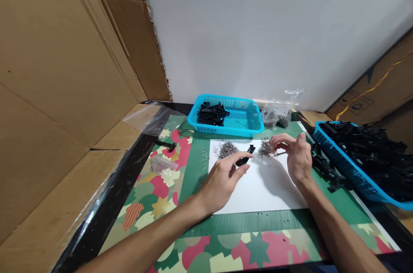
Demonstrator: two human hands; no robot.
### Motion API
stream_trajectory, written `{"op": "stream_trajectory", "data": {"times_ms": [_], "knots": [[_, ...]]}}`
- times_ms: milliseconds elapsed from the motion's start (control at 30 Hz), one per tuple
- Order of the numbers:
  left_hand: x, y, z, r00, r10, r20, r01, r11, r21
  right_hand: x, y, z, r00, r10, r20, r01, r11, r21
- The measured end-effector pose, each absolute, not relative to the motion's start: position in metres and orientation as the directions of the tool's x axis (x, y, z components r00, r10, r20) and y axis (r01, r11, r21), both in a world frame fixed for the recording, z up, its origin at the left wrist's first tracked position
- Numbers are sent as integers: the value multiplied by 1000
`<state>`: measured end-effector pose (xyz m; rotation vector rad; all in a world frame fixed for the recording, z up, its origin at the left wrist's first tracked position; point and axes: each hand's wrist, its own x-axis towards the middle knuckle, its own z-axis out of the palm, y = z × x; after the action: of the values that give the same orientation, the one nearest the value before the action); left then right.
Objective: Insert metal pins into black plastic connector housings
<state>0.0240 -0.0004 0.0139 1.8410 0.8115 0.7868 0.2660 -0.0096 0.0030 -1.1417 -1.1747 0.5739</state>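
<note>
My left hand [226, 176] is closed around a small black plastic part [245, 156], held between thumb and fingers over a white sheet [258, 195]. Just behind that hand lies a pile of tiny metal pieces [227, 149], which look like screws or pins. On the sheet's right side my right hand [297, 157] bends its fingers over a second pile of tiny metal pieces [265, 148]. A thin metal tool [282, 153] sticks out from this hand towards the pile; its kind does not show clearly.
A blue basket [226, 130] with black parts stands behind the sheet. At right, another blue basket [361, 180] is heaped with black parts, and loose black parts [329, 172] lie beside it. Plastic bags [274, 116] sit at the back. Cardboard [64, 49] walls the left.
</note>
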Motion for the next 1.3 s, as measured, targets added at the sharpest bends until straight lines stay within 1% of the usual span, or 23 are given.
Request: {"op": "stream_trajectory", "data": {"times_ms": [67, 100, 133, 200, 267, 300, 333, 400, 667, 867, 1100, 1300], "knots": [[23, 1, 14, 506, 833, 223, 127, -327, 936, 267, -7, 6, 286, 888, 359, 116, 340, -933], [22, 3, 15, 467, 853, 234, 95, -312, 945, 266, -6, 7, 236, 920, 312, 102, 296, -950], [21, 5, 15, 426, 873, 236, 64, -289, 955, 263, -4, 9, 171, 950, 262, 125, 242, -962], [19, 10, 16, 344, 911, 230, 3, -246, 969, 254, 2, 12, 20, 985, 173, 286, 160, -945], [17, 14, 16, 271, 934, 234, -40, -232, 972, 242, 8, 14, -106, 989, 102, 503, 142, -852], [16, 15, 17, 244, 940, 239, -48, -235, 971, 237, 12, 15, -147, 986, 74, 584, 147, -798], [16, 16, 18, 228, 942, 244, -47, -240, 970, 232, 15, 14, -173, 984, 51, 635, 151, -757], [16, 15, 19, 228, 943, 243, -33, -242, 970, 225, 20, 12, -194, 981, 28, 662, 152, -734], [19, 10, 19, 314, 931, 188, -27, -189, 982, 220, 14, 2, -198, 979, 53, 636, 170, -753], [21, 12, 17, 308, 935, 179, -53, -171, 984, 221, 5, 6, -215, 972, 99, 689, 223, -690], [23, 11, 14, 330, 930, 164, -42, -159, 986, 224, 1, 3, -277, 949, 151, 672, 303, -676], [22, 16, 10, 326, 928, 181, -30, -182, 983, 232, 0, 6, -313, 943, 110, 694, 307, -651]]}}
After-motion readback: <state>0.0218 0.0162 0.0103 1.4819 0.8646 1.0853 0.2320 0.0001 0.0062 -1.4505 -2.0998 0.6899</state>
